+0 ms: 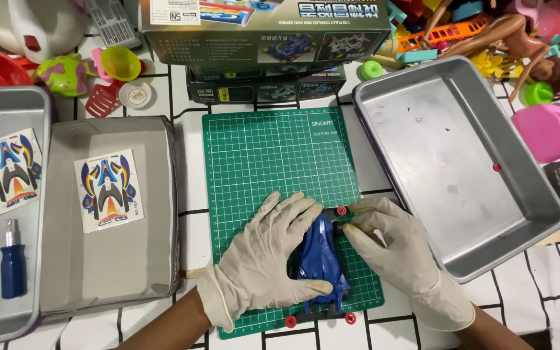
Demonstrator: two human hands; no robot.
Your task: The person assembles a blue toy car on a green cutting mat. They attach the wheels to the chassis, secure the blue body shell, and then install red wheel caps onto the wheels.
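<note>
A metal tray (520, 214) sits just right of the green cutting mat (260, 155), a grey tray (108, 272) holding a sticker sheet (108, 190) to its left, and boxes (260, 39) behind. On the mat, the blue toy car (319, 253) lies between both gloved hands: the left hand (270, 253) curls over its side, gripping; the right hand (393, 243) pinches its front wheel end.

Both gloved: left hand (267, 259) lies palm down, fingers spread; right hand (393, 243) curls inward, fingertips meeting the left near the worktop's front edge.
</note>
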